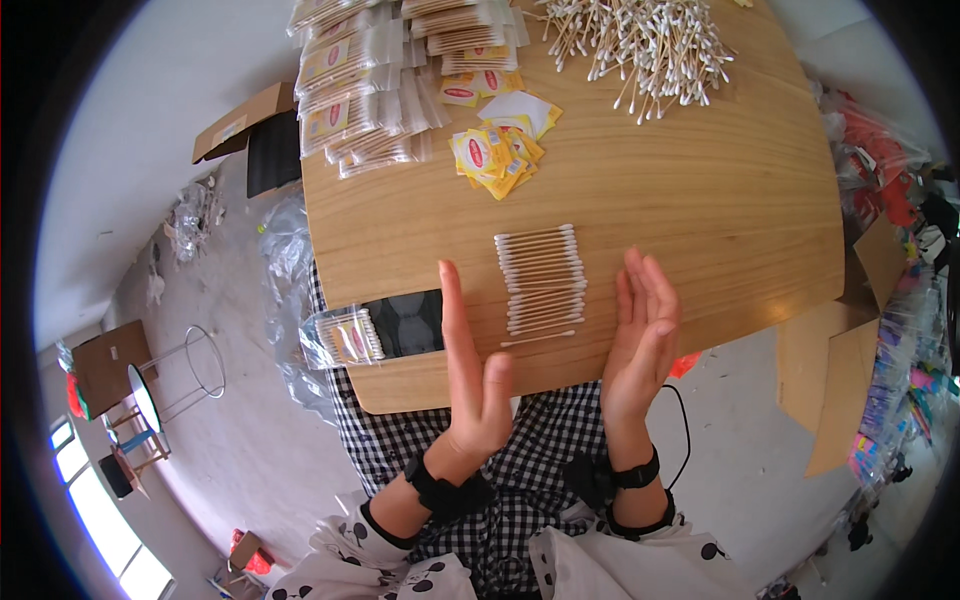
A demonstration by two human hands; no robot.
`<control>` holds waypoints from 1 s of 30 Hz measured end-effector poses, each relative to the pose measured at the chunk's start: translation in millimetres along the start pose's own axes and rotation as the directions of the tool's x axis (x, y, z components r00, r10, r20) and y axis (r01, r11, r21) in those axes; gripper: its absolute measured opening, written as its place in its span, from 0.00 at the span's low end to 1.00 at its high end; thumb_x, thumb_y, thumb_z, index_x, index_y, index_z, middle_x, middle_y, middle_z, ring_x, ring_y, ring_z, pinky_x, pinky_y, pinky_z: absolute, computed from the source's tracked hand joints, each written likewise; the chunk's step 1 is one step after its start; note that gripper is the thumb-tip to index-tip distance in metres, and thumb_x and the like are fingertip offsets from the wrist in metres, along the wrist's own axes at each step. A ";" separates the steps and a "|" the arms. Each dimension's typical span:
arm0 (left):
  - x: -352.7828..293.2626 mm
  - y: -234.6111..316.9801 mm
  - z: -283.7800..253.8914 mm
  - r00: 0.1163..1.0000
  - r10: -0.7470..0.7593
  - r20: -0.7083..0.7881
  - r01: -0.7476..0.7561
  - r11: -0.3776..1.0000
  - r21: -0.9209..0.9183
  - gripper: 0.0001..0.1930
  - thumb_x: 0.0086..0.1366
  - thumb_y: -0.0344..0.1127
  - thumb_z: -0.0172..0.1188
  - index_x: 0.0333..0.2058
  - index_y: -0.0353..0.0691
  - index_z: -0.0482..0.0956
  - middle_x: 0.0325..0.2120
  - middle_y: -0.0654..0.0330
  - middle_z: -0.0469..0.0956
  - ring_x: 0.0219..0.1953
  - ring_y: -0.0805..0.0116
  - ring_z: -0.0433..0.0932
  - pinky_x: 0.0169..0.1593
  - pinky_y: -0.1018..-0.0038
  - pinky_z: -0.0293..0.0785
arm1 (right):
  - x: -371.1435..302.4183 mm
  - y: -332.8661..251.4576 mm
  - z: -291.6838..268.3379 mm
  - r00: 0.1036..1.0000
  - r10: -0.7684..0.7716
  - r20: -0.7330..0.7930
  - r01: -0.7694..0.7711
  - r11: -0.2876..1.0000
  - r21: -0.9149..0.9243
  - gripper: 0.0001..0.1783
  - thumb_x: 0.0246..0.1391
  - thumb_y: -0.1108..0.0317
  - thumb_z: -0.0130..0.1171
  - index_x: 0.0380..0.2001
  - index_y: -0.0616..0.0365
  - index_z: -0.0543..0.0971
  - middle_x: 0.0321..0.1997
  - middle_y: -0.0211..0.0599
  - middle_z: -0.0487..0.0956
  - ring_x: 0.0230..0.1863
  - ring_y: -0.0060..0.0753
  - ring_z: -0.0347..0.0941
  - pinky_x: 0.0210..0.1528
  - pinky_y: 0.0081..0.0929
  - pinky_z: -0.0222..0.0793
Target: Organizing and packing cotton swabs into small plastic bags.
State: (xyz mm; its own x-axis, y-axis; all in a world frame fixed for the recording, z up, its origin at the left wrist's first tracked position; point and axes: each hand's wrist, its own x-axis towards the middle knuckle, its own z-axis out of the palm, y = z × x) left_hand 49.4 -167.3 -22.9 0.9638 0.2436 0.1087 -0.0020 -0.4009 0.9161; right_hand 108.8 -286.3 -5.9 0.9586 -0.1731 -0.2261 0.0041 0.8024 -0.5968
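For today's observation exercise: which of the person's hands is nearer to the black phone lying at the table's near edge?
Left. The left hand stands edge-up just right of the black phone, almost beside it. The right hand is farther right, beyond the row of cotton swabs.

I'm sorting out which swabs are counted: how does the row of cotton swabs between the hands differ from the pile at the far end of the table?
The row of swabs lies neat, sticks parallel and stacked side by side; the pile of swabs is a loose tangle pointing every way. The row holds few swabs; the pile holds many more. The row sits between the left hand and right hand; the pile lies far from both. Both are white-tipped wooden-stick swabs.
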 end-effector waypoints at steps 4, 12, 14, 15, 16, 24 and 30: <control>1.1 -0.2 12.4 0.986 -0.118 -0.121 0.052 0.892 -0.450 0.41 0.73 0.56 0.37 0.71 0.33 0.34 0.73 0.43 0.33 0.75 0.51 0.32 0.73 0.57 0.29 | 2.0 15.9 -30.4 0.964 -0.043 0.262 0.210 0.727 -0.654 0.40 0.68 0.38 0.33 0.65 0.65 0.60 0.70 0.55 0.61 0.73 0.46 0.54 0.74 0.45 0.48; 23.7 18.9 21.8 0.939 -0.263 -0.223 0.094 0.816 -0.570 0.47 0.68 0.67 0.43 0.71 0.38 0.39 0.73 0.46 0.39 0.75 0.54 0.35 0.74 0.59 0.29 | 8.6 14.5 -22.0 0.968 -0.073 0.239 0.217 0.724 -0.655 0.43 0.66 0.34 0.35 0.66 0.64 0.58 0.70 0.55 0.59 0.74 0.46 0.51 0.75 0.45 0.42; 26.7 11.1 20.6 0.936 -0.263 -0.235 0.088 0.819 -0.567 0.48 0.68 0.68 0.43 0.71 0.38 0.39 0.73 0.46 0.39 0.75 0.54 0.37 0.74 0.59 0.31 | 8.4 12.1 5.5 0.995 -0.023 0.095 0.056 0.933 -0.356 0.44 0.65 0.34 0.35 0.66 0.63 0.58 0.70 0.55 0.59 0.74 0.46 0.51 0.75 0.45 0.42; 26.5 3.6 22.4 0.934 -0.265 -0.238 0.087 0.819 -0.567 0.48 0.68 0.68 0.43 0.71 0.38 0.39 0.73 0.46 0.39 0.75 0.54 0.37 0.74 0.59 0.31 | 7.5 13.3 16.9 0.997 0.076 -0.023 -0.075 0.997 0.012 0.44 0.65 0.33 0.34 0.66 0.63 0.58 0.70 0.55 0.59 0.74 0.46 0.51 0.75 0.44 0.41; 26.9 -2.4 27.2 0.952 -0.218 -0.216 0.054 0.813 -0.580 0.47 0.68 0.67 0.42 0.71 0.38 0.39 0.73 0.46 0.39 0.75 0.54 0.38 0.74 0.59 0.32 | 8.7 19.0 13.8 0.997 0.071 -0.021 -0.071 0.997 0.009 0.44 0.65 0.33 0.34 0.66 0.63 0.58 0.70 0.55 0.59 0.74 0.46 0.51 0.75 0.44 0.41; 29.9 7.4 9.3 0.992 0.116 0.047 -0.121 0.984 0.130 0.45 0.68 0.58 0.49 0.70 0.31 0.43 0.72 0.42 0.41 0.74 0.47 0.41 0.72 0.53 0.39 | 33.4 2.1 -20.2 0.944 -0.015 0.329 0.239 0.718 -0.653 0.42 0.68 0.38 0.36 0.66 0.65 0.56 0.70 0.55 0.59 0.74 0.45 0.52 0.74 0.45 0.46; 27.0 4.7 21.1 0.929 0.029 0.370 -0.295 0.662 0.689 0.54 0.56 0.70 0.53 0.65 0.24 0.56 0.69 0.41 0.51 0.73 0.48 0.47 0.71 0.50 0.45 | 35.2 -4.1 -30.9 0.927 -0.065 0.369 0.304 0.704 -0.641 0.37 0.70 0.43 0.35 0.65 0.68 0.58 0.68 0.60 0.61 0.71 0.50 0.56 0.72 0.46 0.52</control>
State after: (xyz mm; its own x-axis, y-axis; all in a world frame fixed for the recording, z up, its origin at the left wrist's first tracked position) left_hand 81.0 -181.2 -23.8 0.9936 -0.1121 -0.0153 -0.1019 -0.9457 0.3086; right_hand 133.8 -313.4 -35.2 0.9936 -0.0022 0.1130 0.1121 0.1461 -0.9829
